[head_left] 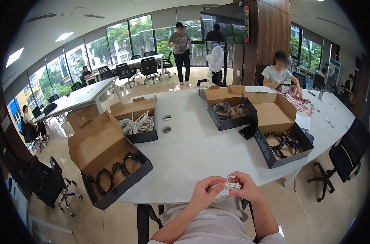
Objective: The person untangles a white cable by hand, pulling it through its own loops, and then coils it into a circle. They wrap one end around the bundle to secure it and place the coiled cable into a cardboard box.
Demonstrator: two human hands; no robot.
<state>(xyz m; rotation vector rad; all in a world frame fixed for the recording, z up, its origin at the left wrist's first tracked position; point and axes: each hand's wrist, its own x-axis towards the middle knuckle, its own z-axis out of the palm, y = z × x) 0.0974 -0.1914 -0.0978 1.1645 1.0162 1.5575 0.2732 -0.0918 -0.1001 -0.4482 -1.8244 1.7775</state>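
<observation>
A coiled white cable (225, 186) is held between my two hands, just past the near edge of the white table (185, 162). My left hand (208, 190) is closed on the coil's left side, thumb on top. My right hand (243, 186) grips its right side, where a short loop of cable sticks up. Nearest on the left, an open box (132, 184) holds black cables (105, 181). Behind it another open box (146, 137) has white cables (138, 123). To the right, one box (234, 123) contains grey cables (222, 110) and another (280, 160) contains black cables (282, 144).
A black phone (247, 131) lies between the right-hand boxes. A seated person (278, 73) handles small packets (299, 103) at the table's far right. Another person (180, 49) stands beyond the table near a white fan (216, 60). Black chairs (345, 156) stand around.
</observation>
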